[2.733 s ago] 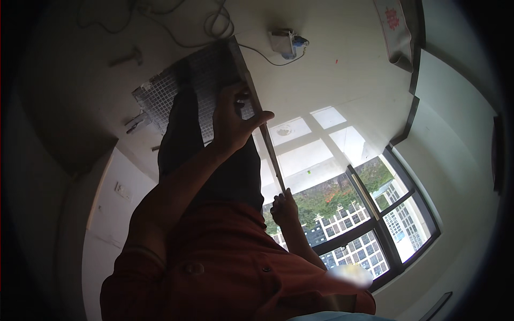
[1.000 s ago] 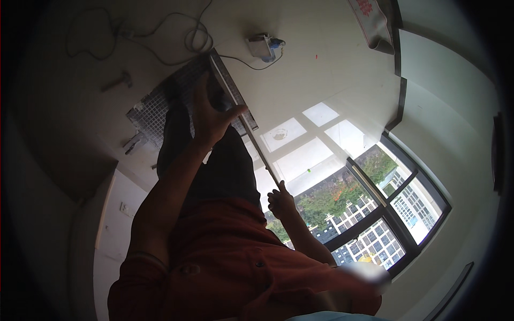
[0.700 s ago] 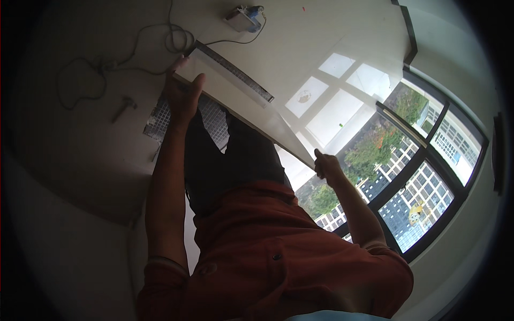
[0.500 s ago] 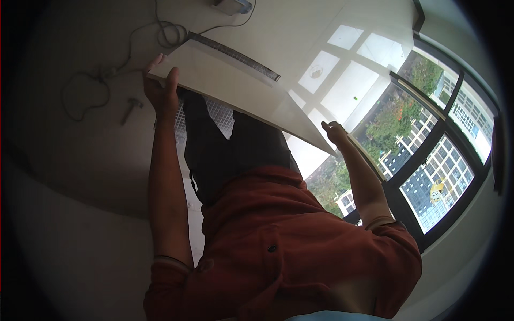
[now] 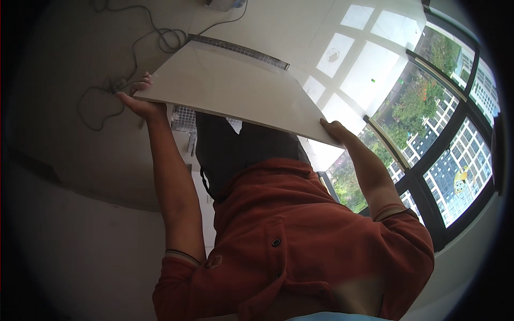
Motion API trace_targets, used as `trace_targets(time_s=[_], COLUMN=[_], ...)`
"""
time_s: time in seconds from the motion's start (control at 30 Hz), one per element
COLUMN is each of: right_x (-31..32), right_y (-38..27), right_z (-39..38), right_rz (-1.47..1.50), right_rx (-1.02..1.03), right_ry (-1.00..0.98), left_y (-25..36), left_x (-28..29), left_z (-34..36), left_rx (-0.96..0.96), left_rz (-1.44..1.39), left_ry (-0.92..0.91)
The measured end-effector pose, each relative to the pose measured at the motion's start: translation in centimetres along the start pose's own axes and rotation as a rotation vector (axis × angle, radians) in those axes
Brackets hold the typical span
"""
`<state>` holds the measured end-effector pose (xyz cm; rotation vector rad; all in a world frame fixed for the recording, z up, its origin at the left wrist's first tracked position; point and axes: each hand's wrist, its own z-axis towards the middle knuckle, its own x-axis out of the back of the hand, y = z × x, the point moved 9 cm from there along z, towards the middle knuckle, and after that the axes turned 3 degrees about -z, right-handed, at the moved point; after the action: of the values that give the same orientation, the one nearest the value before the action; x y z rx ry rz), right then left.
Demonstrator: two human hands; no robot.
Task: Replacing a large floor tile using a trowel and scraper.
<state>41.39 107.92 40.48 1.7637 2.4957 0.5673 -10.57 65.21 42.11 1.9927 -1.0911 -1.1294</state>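
Note:
A large flat cream tile [image 5: 225, 85] is held level in front of my thighs, one hand at each end. My left hand [image 5: 142, 101] supports its left corner, with the fingertips showing past the edge and the palm below it. Around the right corner my right hand [image 5: 336, 131] is closed, its fingers partly hidden beneath. Just beyond the tile's far edge shows a narrow strip of dark grid-patterned floor [image 5: 241, 52]; more of that grid [image 5: 183, 117] appears below the near left edge. The tile hides most of the ground under it.
A grey cable [image 5: 144, 40] lies looped on the pale floor at the far left, with its connector [image 5: 119, 84] beside my left hand. A small boxy object [image 5: 220, 4] sits at the top edge. Dark-framed glass doors [image 5: 439, 144] stand to the right, and window light reflects off the glossy floor [image 5: 369, 69].
The tile's left end has come nearer and lower, turning more of its face into view. My left hand has shifted left and down with it; my right hand now grips the right corner.

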Motion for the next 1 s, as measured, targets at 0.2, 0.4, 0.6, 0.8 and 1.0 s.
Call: trace_targets(time_s=[0.2, 0.4, 0.6, 0.8, 1.0], right_x=[0.9, 0.0, -0.2, 2.0, -4.8], right_y=[-1.2, -1.2, 1.3, 2.3, -10.3], right_z=[-1.9, -2.2, -2.1, -9.1, -19.4], right_rz=[-0.154, -0.152, -0.280, -0.294, -0.479], right_rx=[-0.008, 0.006, 0.098, -0.053, 0.089], right_ry=[0.056, 0.097, 0.240, 0.299, 0.303], left_y=[-0.2, 0.3, 2.3, 10.7, 20.8], left_x=[0.0, 0.2, 1.8, 5.3, 15.8], left_z=[-0.1, -0.4, -3.4, -9.2, -14.2], left_rx=[-0.011, -0.038, -0.035, -0.251, -0.224], left_rz=[-0.062, -0.120, -0.312, -0.130, -0.204], left_ry=[0.042, 0.084, 0.172, 0.432, 0.492])
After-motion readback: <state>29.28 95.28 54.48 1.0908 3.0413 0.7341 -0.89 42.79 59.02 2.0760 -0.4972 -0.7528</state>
